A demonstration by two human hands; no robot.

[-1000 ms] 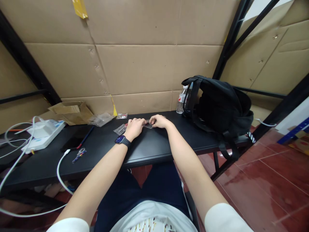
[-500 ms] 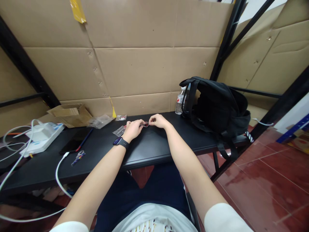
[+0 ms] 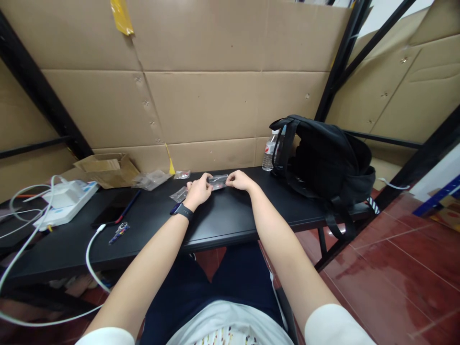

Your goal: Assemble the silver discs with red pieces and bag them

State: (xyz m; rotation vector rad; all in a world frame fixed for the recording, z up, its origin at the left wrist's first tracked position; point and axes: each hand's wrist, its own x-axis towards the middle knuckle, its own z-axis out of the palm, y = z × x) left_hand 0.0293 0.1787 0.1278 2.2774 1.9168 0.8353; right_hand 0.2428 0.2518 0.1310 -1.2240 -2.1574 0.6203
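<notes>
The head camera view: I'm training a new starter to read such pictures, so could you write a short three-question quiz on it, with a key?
1. What is stretched between the fingertips of the left hand and those of the right hand?
2. True or false: in the picture, the water bottle stands to the left of the black backpack.
3. On which of the person's own sides is the dark watch worn? A) right; B) left; C) both.

Key: 1. a small clear plastic bag; 2. true; 3. B.
</notes>
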